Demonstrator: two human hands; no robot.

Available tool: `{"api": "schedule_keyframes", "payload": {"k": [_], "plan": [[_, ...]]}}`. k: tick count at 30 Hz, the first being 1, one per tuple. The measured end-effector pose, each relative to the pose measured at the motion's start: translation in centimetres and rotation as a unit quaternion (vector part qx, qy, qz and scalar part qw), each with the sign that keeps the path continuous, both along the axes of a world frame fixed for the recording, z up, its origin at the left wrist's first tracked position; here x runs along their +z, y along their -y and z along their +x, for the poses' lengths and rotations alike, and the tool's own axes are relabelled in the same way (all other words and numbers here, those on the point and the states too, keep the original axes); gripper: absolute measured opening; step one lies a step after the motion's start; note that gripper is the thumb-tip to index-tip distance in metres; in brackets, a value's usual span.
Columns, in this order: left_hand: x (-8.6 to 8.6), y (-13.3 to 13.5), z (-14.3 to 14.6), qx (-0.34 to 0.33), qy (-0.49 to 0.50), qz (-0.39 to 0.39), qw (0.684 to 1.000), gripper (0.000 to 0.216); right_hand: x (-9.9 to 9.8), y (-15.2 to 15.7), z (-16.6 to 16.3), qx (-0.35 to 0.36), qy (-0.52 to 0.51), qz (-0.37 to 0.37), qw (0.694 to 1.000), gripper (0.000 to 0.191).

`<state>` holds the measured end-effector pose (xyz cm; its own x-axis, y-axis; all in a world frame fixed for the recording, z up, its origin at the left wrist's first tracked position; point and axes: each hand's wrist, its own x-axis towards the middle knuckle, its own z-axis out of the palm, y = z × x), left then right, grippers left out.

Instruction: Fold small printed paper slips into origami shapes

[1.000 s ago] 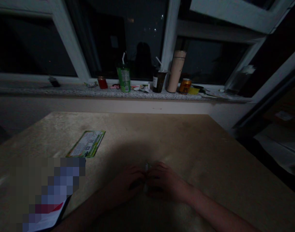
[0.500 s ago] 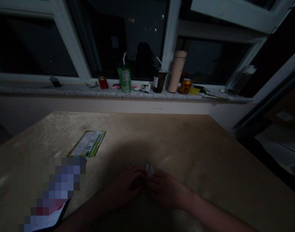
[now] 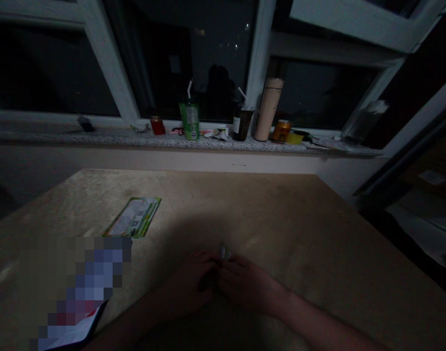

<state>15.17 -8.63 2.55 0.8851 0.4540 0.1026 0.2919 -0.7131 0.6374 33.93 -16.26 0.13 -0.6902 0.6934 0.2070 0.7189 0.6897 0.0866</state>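
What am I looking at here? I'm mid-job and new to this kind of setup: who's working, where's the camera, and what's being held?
There is no machine: these are a person's bare left hand and right hand. One camera, worn on the head, looks forward and down past them.

The hands meet over a table at a small whitish-green piece. The right fingers seem to pinch it, with the left fingertips close against it; it is too dark to be sure of either grip.

To the left lie a flat green printed sheet and, nearer, a dark-edged thing, mostly pixelated out. Beyond, a windowsill holds a green cup, a tall pale bottle and other items.
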Motion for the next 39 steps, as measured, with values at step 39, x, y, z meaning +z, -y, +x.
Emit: {"api": "schedule_keyframes", "payload": {"k": [39], "plan": [[-0.2,-0.4,0.5,0.02,0.017,-0.084,0.996,0.028,0.1,-2.4,0.8,-0.128,-0.301,-0.223,0.918,0.019]]}}
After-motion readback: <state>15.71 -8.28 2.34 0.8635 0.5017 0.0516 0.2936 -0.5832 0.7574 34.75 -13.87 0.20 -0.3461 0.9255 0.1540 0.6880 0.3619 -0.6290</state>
